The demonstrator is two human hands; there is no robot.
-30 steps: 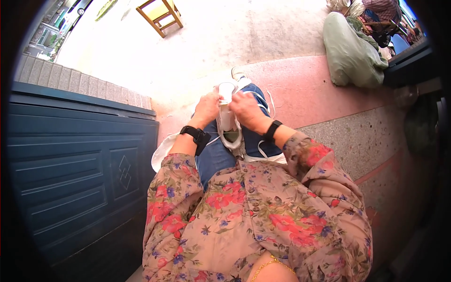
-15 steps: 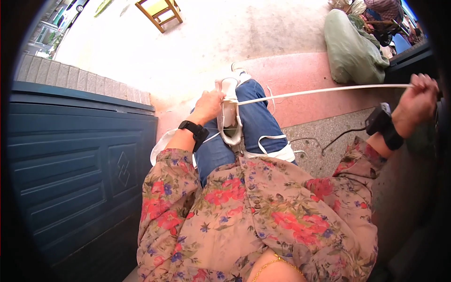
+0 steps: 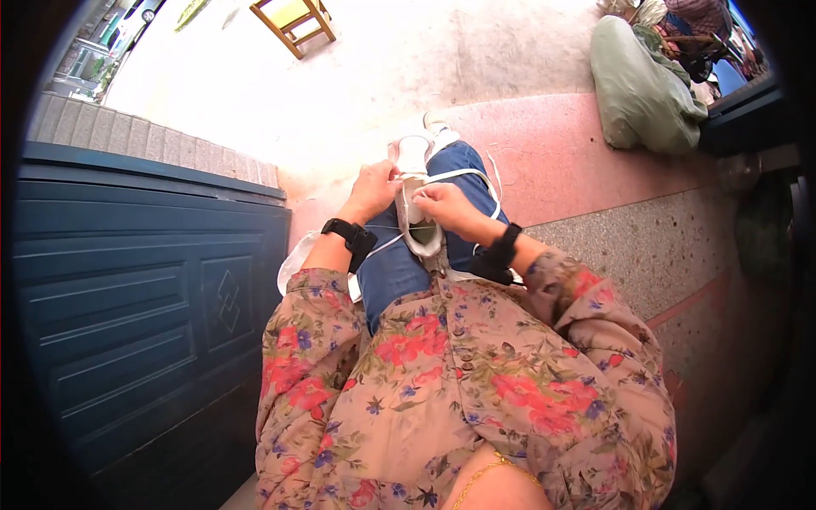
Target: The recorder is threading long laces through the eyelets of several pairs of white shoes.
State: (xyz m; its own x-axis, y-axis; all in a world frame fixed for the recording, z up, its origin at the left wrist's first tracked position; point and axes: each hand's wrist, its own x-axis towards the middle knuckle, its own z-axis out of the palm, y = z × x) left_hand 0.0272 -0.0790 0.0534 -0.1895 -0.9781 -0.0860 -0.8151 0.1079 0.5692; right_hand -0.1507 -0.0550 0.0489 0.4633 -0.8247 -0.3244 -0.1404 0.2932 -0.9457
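Observation:
A white shoe (image 3: 408, 223) lies lengthwise over my blue jeans, its opening toward me. My left hand (image 3: 374, 190) grips the shoe's left side near the laced part, fingers closed on it. Over the opening, my right hand (image 3: 452, 211) is closed in a pinch against the shoe; what sits between its fingertips is hidden. A white shoelace (image 3: 480, 172) comes out of the shoe, loops loosely over my right thigh and hangs down beside it. Thin pale threads (image 3: 387, 245) cross the shoe's heel end.
A blue panelled door (image 3: 144, 297) stands close on my left. Ahead are a small wooden chair (image 3: 293, 24) and, at the right, a stuffed green sack (image 3: 642, 89). Pink and speckled flooring (image 3: 620, 242) runs along my right side. White cloth (image 3: 293, 259) shows by my left thigh.
My right hand has come in from far right, where it held the shoelace stretched taut, to the shoe. The lace now hangs slack in a loop. My left hand stays on the shoe.

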